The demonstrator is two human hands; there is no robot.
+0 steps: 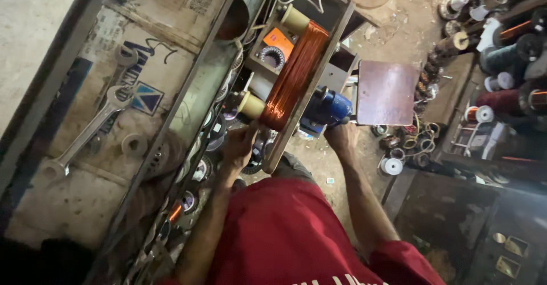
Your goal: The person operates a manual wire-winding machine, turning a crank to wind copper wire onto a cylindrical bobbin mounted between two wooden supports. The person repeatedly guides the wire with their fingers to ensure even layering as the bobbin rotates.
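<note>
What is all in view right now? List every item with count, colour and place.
Copper wire coil wound on two cream pegs: one, orange, centre, on a board.
Blue cylindrical motor: one, right of the board.
Orange dial box: one, behind the coil.
Steel open-ended wrench: one, grey, left bench.
Rusty square metal plate: one, brown, right of the motor.
Wire spools: several, mixed colours, upper right.
Left hand: at the coil's lower end.
Right hand: just below the motor.

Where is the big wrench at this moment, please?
In the head view, the big wrench lies on the cardboard sheet at the left, beside a small tape roll, well left of the person's left hand.
</note>
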